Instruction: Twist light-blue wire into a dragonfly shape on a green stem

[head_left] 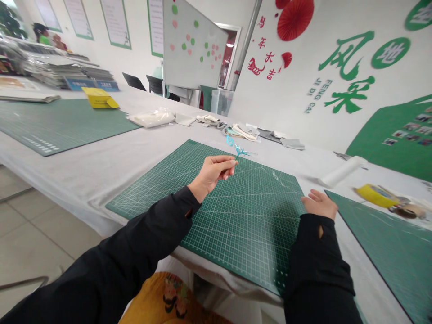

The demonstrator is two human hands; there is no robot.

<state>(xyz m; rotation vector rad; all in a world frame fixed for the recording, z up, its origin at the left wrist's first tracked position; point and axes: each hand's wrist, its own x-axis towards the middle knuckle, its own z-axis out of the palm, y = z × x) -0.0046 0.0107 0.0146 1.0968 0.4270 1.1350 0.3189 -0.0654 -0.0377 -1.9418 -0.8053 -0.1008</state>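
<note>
Left hand (211, 173) raised over green cutting mat (249, 234), near frame centre, thumb and fingertips closed in a pinch on blue twist (237, 149). Material of twist too small to tell: thin, glossy, looped at upper end. Twist just past fingertips, toward mat's far edge; contact with mat unclear.

Right hand (319, 204) open, palm down, fingers loosely spread, empty, at mat's right edge. Black sleeves (135, 238) on both forearms, reaching the wrists.

Second green mat (388, 252) at lower right, just beside first mat, under yellow tape roll (376, 195) and brown-and-white printed sheet (407, 210). White roll (342, 171) lying on its side above right hand, right of frame centre.

Along far side of first mat: fabric scraps (243, 132), pale and grey, in a loose row; grey pieces (281, 140) at the row's right end. White plastic bag (151, 118) left of the row. Third green mat (60, 126) at left, yellow packet (100, 97) at its far edge. Stacked papers (57, 67) at upper left, on white-covered table (84, 180).

Whiteboard (192, 42) with pink and green dots at top centre. Green characters on wall (347, 74) at upper right. Person in green (42, 33) far off at upper left.
</note>
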